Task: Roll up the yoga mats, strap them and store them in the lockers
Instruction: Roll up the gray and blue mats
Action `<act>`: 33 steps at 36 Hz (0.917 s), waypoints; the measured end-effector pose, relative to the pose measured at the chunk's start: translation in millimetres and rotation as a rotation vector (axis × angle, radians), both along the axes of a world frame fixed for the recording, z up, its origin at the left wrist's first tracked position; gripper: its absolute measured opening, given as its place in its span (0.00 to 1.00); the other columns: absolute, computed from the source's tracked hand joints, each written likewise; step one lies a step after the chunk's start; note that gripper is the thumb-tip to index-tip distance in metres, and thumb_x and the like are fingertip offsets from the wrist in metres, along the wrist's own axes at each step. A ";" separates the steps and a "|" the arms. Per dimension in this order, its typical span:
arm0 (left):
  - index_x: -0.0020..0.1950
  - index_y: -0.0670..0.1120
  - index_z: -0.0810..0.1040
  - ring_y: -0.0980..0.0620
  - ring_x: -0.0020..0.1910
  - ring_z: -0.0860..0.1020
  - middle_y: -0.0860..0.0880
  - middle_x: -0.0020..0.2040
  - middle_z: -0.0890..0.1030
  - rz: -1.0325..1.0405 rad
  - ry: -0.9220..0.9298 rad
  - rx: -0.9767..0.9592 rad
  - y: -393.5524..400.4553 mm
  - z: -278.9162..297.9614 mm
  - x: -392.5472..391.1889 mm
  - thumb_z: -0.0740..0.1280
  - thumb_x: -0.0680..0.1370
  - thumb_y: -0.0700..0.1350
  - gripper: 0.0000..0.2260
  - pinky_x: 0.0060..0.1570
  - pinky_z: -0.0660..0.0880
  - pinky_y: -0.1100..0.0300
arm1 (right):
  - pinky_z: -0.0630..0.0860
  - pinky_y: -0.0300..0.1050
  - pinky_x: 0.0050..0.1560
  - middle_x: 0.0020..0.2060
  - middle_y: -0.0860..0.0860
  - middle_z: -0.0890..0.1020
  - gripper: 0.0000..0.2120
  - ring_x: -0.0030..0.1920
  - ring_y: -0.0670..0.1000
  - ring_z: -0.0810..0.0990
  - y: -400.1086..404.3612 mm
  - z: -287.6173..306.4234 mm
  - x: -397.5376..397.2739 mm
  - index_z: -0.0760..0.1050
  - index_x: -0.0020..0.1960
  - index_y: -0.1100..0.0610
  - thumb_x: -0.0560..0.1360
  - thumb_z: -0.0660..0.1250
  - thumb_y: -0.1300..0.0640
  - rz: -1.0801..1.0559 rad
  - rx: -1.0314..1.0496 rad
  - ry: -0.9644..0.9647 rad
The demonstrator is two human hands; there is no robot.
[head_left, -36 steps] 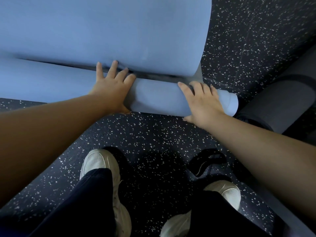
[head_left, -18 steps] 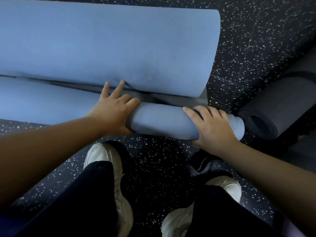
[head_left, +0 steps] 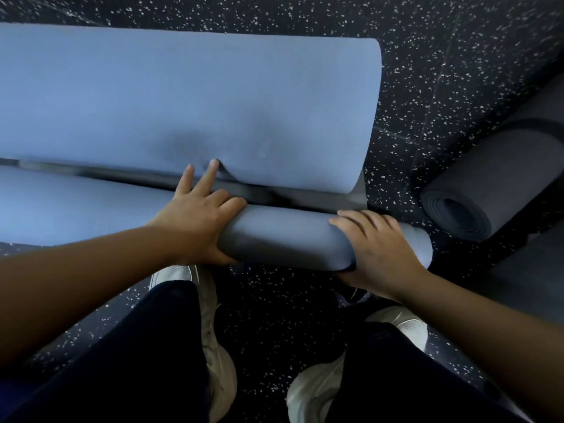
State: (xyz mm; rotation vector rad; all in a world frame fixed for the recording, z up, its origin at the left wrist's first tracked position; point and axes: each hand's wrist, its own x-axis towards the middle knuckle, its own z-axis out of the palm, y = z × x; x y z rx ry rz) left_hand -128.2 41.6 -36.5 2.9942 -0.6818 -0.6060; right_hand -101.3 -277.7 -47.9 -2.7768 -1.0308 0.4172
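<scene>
A blue yoga mat lies across the speckled floor, its near end wound into a roll (head_left: 283,236) just ahead of my feet. The unrolled part (head_left: 183,102) bulges up behind the roll, and a grey underside shows in the gap between them. My left hand (head_left: 195,221) grips the middle of the roll with the thumb underneath, and two fingers reach forward to touch the raised sheet. My right hand (head_left: 375,248) holds the roll near its right end, fingers curled over the top and thumb below.
A dark grey rolled mat (head_left: 494,184) with a dark strap (head_left: 537,126) round it lies at the right, close to the blue roll's end. Another dark flat surface (head_left: 534,279) lies below it. My white shoes (head_left: 213,331) stand just behind the roll on the black speckled floor (head_left: 427,56).
The roll has come nearer to my feet. Both hands have gone from pressing flat on top to wrapping round it. More of the grey rolled mat shows at the right.
</scene>
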 end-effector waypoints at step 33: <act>0.63 0.42 0.74 0.39 0.78 0.46 0.38 0.77 0.58 0.309 -0.025 0.030 -11.1 -2.0 34.5 0.41 0.69 0.73 0.43 0.70 0.46 0.32 | 0.59 0.54 0.67 0.67 0.53 0.71 0.36 0.66 0.51 0.61 6.1 2.9 36.2 0.66 0.74 0.56 0.74 0.46 0.36 -0.202 -0.034 0.064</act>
